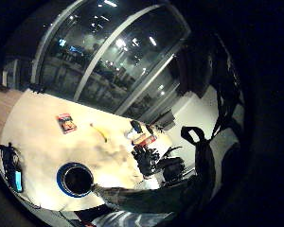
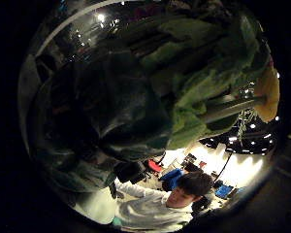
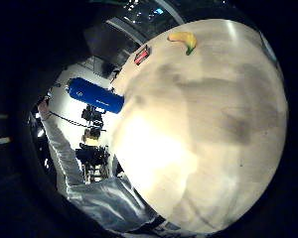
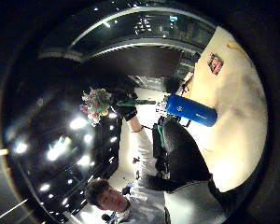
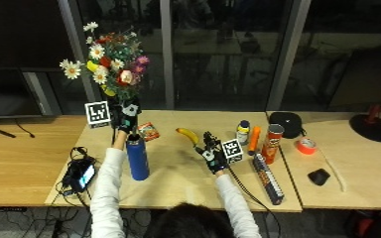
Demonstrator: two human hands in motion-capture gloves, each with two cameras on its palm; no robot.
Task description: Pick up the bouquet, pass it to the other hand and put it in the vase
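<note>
- We could not see the bouquet's [image 5: 111, 57] stems where the left hand [image 5: 126, 118] wrapped them, upper left of the outside view, directly above the blue vase [image 5: 137, 158].
- We saw the right hand [image 5: 212, 151] at centre frame, fingers spread and holding nothing, over the table [image 5: 177, 183] near the banana [image 5: 188, 134].

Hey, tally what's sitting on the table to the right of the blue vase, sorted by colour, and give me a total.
Yellow: 1, curved banana
Orange: 3, upright orange tube, tall orange-red chip can, flat orange tape roll
Black: 2, rounded black pouch, small black wedge
Dark: 1, long flat box
Total: 7
</note>
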